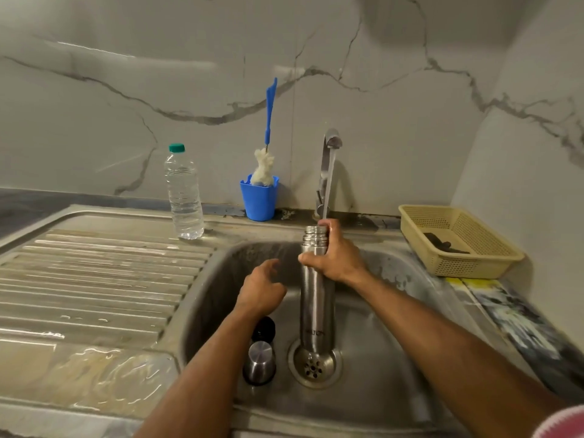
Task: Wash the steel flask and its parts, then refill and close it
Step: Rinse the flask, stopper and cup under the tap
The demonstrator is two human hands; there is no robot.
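A tall steel flask stands upright in the sink, its base by the drain and its open mouth under the tap. Water runs from the tap into the mouth. My right hand grips the flask just below its threaded neck. My left hand hovers in the basin to the left of the flask, fingers relaxed and holding nothing. On the sink floor near my left forearm lie the steel cup lid and a black stopper.
A blue cup holding a blue-handled bottle brush stands behind the sink. A plastic water bottle stands on the ribbed drainboard. A beige plastic basket sits on the right counter.
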